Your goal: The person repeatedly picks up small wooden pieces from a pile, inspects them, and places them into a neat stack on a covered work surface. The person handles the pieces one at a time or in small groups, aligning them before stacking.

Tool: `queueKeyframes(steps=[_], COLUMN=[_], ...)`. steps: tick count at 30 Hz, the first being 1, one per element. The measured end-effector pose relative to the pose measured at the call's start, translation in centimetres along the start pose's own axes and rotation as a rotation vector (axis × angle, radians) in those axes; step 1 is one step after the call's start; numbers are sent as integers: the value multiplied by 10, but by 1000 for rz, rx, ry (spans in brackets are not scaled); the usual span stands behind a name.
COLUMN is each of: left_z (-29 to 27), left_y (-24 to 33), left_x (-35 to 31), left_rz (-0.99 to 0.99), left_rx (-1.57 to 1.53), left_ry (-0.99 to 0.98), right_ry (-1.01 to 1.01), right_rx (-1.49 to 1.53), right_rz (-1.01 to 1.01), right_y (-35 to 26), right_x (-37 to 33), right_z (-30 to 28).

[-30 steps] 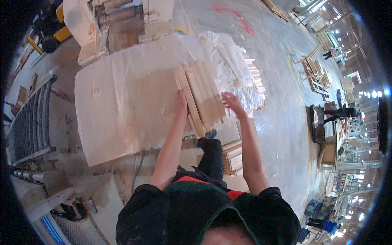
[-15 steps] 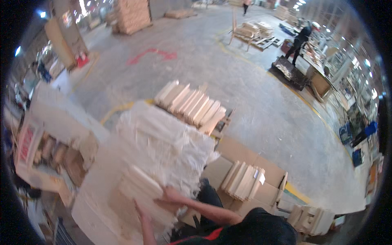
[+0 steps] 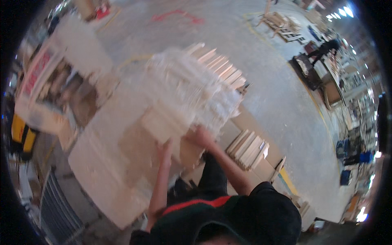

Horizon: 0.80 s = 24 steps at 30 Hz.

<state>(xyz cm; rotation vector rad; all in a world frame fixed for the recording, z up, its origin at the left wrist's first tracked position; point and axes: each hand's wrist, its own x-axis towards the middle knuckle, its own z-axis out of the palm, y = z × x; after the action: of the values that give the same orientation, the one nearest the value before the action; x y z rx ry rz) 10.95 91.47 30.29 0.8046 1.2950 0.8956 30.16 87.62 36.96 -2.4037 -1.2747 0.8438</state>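
Observation:
A pale batch of flat wooden strips (image 3: 165, 121) lies on the broad, dusty tabletop (image 3: 104, 179) in front of me; motion blur hides how many there are. My left hand (image 3: 164, 150) is at the near left edge of the strips, its thumb and fingers apart. On the right side, my right hand (image 3: 200, 137) rests against or just beside the strips. Its fingers are blurred and partly hidden, so I cannot tell whether they grip. Beyond the strips, a heap of whitish, ragged wrapping or shavings (image 3: 192, 83) covers the far part of the table.
Wooden strips (image 3: 220, 67) are stacked past the heap. Another bundle (image 3: 248, 150) lies on cardboard (image 3: 261, 169) at my right. A pale machine housing (image 3: 79, 43) with an opening stands at the left. Far right, a person (image 3: 326, 49) bends near a dark bin (image 3: 305, 71).
The view has tilted down and turned, so the scene sits higher. Both hands stay beside the strips; my left hand now reaches their near end.

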Motion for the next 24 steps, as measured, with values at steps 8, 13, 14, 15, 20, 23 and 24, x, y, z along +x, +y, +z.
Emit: queueKeyframes(steps=[8, 13, 14, 15, 20, 23, 24], left_z=[-25, -43, -44, -44, -54, -63, -65], left_y=[51, 50, 49, 49, 32, 35, 25], left_x=[-53, -63, -64, -65, -60, -62, -57], left_rz=[62, 2, -15, -32, -15, -50, -56], left_rx=[34, -107, -121, -135, -170, -104, -64], left_ry=[-197, -323, -321, -321, -309, -291, -247], right_ry=[189, 275, 286, 322, 414, 379, 437], right_rx=[-100, -112, -109, -94, -124, -145, -169], right_rz=[-155, -117, -84, -111, -238, -221, -233], right_y=[-39, -52, -54, -51, -49, -61, -64], right_x=[-41, -47, -50, -49, -52, -69, -74], right_z=[15, 29, 30, 35, 48, 51, 57])
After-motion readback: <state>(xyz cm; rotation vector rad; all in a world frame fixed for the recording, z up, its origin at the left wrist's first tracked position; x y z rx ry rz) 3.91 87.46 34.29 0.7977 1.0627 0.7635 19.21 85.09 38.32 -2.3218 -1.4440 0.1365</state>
